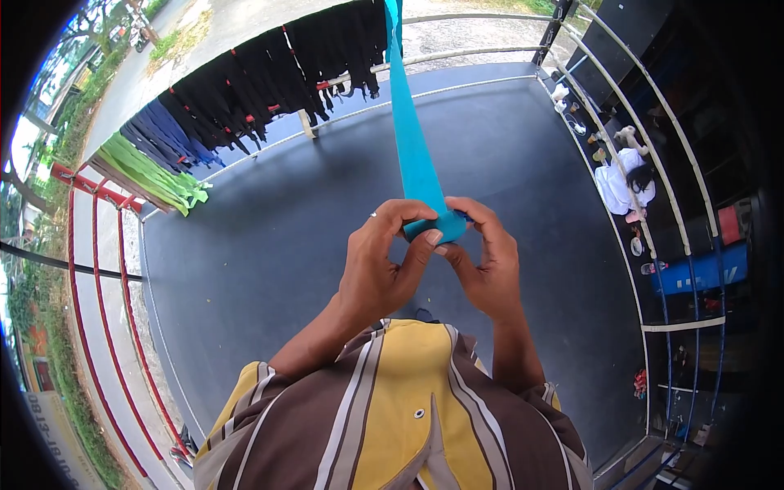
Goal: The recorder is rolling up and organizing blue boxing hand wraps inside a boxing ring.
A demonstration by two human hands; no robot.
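A long turquoise cloth strip, apparently a hand wrap (419,147), runs down from the top rope to a rolled end between my hands. My left hand (386,257), with a ring on one finger, grips the left side of the roll with thumb and fingers. On the roll's right side, my right hand (487,257) pinches it the same way. Black wraps (245,86), blue wraps (162,135) and light green wraps (144,168) hang over the ropes ahead and to the left.
I stand on the dark mat (269,245) of a boxing ring. Red ropes (98,269) border the left side, and pale ropes (649,122) the right. Beyond those, a person in white (621,180) is near cups and a plastic bottle (654,267).
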